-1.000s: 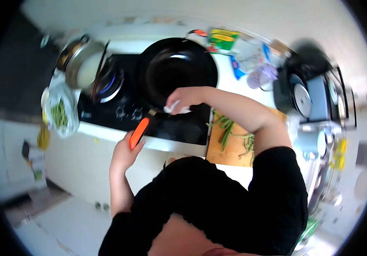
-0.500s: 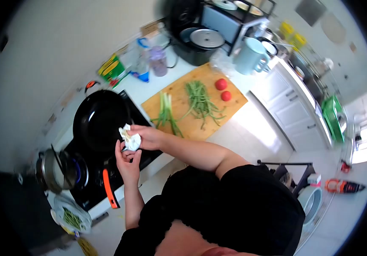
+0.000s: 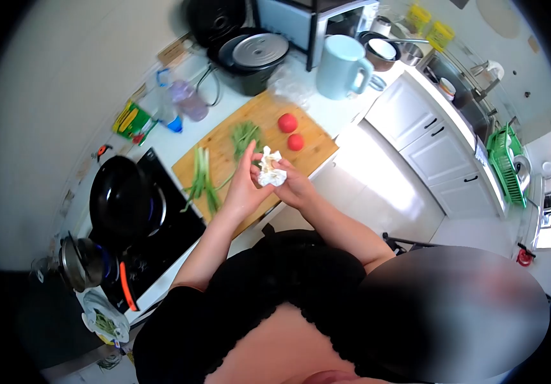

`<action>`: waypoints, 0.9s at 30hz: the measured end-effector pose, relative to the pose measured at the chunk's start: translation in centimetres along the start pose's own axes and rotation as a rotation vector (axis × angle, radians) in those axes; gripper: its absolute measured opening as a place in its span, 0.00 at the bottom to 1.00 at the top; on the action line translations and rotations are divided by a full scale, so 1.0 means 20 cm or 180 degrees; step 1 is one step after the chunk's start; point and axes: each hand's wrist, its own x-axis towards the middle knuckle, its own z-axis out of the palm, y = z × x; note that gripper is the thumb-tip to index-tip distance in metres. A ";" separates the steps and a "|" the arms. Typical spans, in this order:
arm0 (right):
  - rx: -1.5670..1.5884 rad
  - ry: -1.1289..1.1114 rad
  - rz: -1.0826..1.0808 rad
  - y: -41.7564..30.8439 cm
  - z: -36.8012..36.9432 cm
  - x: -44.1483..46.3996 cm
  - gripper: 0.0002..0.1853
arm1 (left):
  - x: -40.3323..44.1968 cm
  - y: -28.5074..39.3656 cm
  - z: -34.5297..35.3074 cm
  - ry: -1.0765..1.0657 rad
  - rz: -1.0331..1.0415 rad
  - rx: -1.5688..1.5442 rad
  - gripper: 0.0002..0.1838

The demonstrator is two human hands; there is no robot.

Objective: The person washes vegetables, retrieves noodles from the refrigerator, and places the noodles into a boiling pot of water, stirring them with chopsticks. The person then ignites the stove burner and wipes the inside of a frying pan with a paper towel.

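Observation:
A crumpled white paper towel with brownish stains is in my right hand, pinched by thumb and fingers. My left hand is right beside it, fingers stretched out and apart, the thumb at the towel's lower edge. Both hands are above the wooden cutting board. On the board lie green beans, partly hidden by my left hand, cut scallions and two tomatoes.
Left of the board, a black wok and a steel pot stand on the black stove. An orange handle sticks out toward the front edge. Behind are a cooker, a purple bottle and a blue pitcher.
Both hands have moved right with the paper towel, from beside the wok to above the cutting board. The view has turned as well. My left fingers are now straighter.

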 end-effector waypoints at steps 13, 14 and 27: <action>-0.0874 0.1469 -0.1150 -1.57 -0.39 -0.61 0.15 | 1.07 0.43 1.38 -0.1574 0.0377 -0.0630 0.31; -0.0858 0.1467 -0.1200 -1.64 -0.44 -0.64 0.15 | 1.15 0.45 1.46 -0.1616 0.0403 -0.0611 0.31; -0.0712 0.1914 -0.2415 -3.01 -0.79 -0.90 0.19 | 2.55 0.78 2.70 -0.1312 0.0870 -0.1297 0.07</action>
